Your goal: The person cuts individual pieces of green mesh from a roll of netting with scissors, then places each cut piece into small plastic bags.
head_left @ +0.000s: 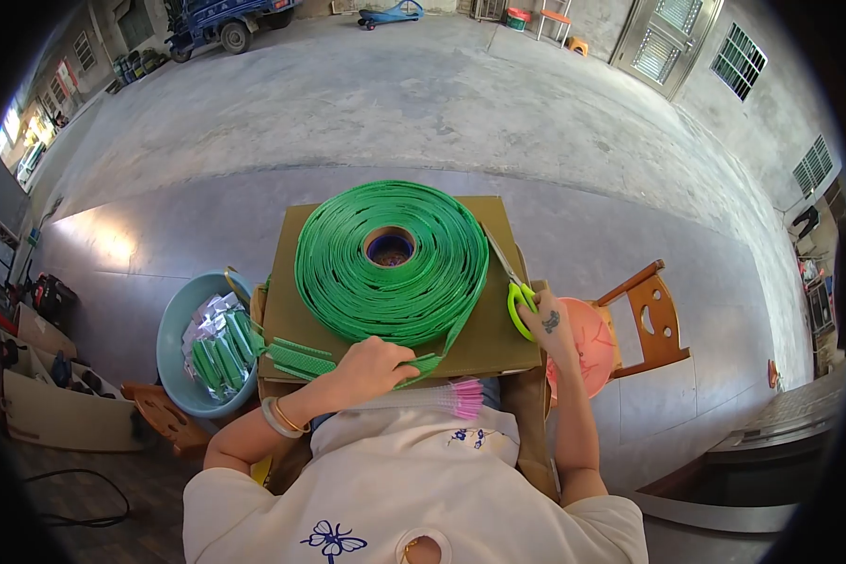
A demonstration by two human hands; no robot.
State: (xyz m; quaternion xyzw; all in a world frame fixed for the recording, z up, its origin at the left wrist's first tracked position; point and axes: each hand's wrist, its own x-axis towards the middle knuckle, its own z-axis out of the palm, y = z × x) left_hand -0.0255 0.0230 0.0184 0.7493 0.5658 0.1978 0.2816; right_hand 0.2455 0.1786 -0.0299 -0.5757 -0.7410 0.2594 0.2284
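A large roll of green strip (348,244) lies flat on a cardboard box (512,324) in front of me. Its loose end runs down from the right side of the roll to my left hand (378,367), whose fingers are closed on the strip near the box's front edge. Cut green pieces (299,360) lie to the left of that hand. My right hand (545,324) is at the box's right edge, wrapped round the yellow-green handles of scissors (517,296). The blades point up and away, beside the roll. In my lap sits a bundle of clear sticks with pink ends (465,399).
At left stands a blue tub (172,352) with green and silvery packets. A pink basin (597,352) rests near a wooden chair (663,324) at right. Another wooden chair (164,418) is at lower left. Farther off are a blue vehicle (221,23) and a metal door (663,47).
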